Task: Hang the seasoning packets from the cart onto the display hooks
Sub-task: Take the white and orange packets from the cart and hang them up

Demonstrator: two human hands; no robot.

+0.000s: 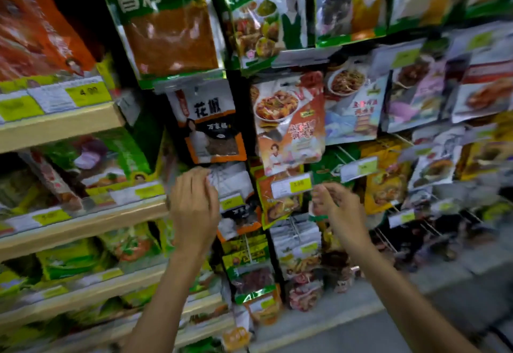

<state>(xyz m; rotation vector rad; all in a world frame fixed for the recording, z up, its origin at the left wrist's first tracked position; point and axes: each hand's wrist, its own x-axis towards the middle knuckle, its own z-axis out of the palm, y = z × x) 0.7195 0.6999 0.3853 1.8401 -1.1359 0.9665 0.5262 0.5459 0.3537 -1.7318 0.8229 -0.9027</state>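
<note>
A white seasoning packet with an orange border (236, 202) hangs on the display hooks, below a matching packet (211, 122). My left hand (194, 208) is raised at its upper left corner, and the fingertips pinch the packet's top edge. My right hand (338, 208) is raised just right of a yellow price tag (291, 184), with fingers loosely curled and nothing visible between them. The view is blurred. The cart is out of view.
Hook rows full of hanging packets cover the wall: large green bags (166, 19) on top, orange packets (288, 122) in the middle, wire hooks (388, 238) at lower right. Wooden shelves (61, 127) with bagged goods stand at left. Grey floor (416, 311) lies below right.
</note>
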